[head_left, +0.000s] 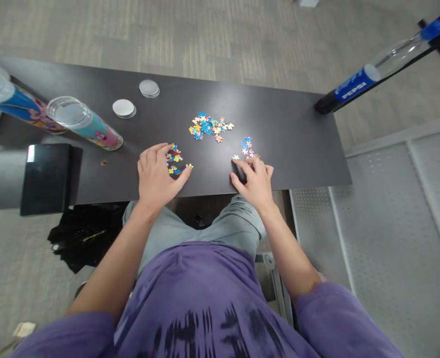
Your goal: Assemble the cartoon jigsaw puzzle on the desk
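Grey carpet underfoot, dark worktop (279,119) across the lap, seen from above over a purple shirt and grey trousers. Left hand (156,176) flat near the front edge, fingers spread and slightly curled beside a small cluster (175,163) of joined pieces, thumb stretched toward one stray piece (189,166); nothing pinched, grip loose and open. Right hand (255,180) also resting on the worktop, fingers half bent, tips at a second little cluster (247,146); whether a piece sits under those tips, cannot tell, but no closed hold visible. Farther back, between the two hands, a larger patch (208,126) of blue, yellow and pink pieces, partly fitted by the look of it. Judging by that: barely begun, only three small groups on the surface, none linked to each other, no border or full picture formed, most of the joining left. To the left, two puzzle tubes (87,124) lying on their sides with clear caps, two round lids (124,108) near them, a black box (46,176) at the front corner. At the far right corner, a Pepsi bottle (357,87) lying tilted on the edge. Black bag (81,233) on the floor below.
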A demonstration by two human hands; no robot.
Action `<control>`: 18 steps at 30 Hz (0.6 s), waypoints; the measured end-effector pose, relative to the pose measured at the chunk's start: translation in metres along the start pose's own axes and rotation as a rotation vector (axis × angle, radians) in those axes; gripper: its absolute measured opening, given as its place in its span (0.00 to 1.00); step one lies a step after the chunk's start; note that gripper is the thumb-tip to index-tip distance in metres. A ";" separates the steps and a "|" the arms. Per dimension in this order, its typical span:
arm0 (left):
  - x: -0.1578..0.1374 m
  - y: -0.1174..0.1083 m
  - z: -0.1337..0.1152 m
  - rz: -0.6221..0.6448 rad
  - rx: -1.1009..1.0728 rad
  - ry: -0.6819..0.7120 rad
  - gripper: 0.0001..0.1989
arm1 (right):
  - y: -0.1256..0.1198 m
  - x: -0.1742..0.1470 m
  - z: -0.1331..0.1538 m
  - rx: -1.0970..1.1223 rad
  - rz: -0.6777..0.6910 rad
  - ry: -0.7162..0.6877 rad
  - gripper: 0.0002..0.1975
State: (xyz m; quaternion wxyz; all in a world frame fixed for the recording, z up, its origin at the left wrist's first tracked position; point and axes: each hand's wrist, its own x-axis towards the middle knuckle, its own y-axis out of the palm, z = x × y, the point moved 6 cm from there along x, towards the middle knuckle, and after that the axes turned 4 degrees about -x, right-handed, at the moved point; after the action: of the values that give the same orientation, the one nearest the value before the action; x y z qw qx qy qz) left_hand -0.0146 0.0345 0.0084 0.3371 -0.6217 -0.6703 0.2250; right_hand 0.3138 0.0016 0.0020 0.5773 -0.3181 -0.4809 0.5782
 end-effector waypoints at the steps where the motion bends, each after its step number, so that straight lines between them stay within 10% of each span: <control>1: 0.000 0.000 -0.001 0.009 0.007 -0.007 0.34 | -0.003 -0.002 -0.009 -0.009 -0.013 0.009 0.24; 18: 0.009 0.007 0.002 0.010 -0.001 0.036 0.36 | 0.035 0.115 0.031 0.009 -0.024 0.159 0.15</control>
State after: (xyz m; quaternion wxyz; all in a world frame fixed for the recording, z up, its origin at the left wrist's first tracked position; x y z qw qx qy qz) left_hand -0.0107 0.0442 0.0036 0.3477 -0.6293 -0.6609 0.2153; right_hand 0.2572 0.1124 0.0015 0.6219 -0.3547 -0.4347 0.5463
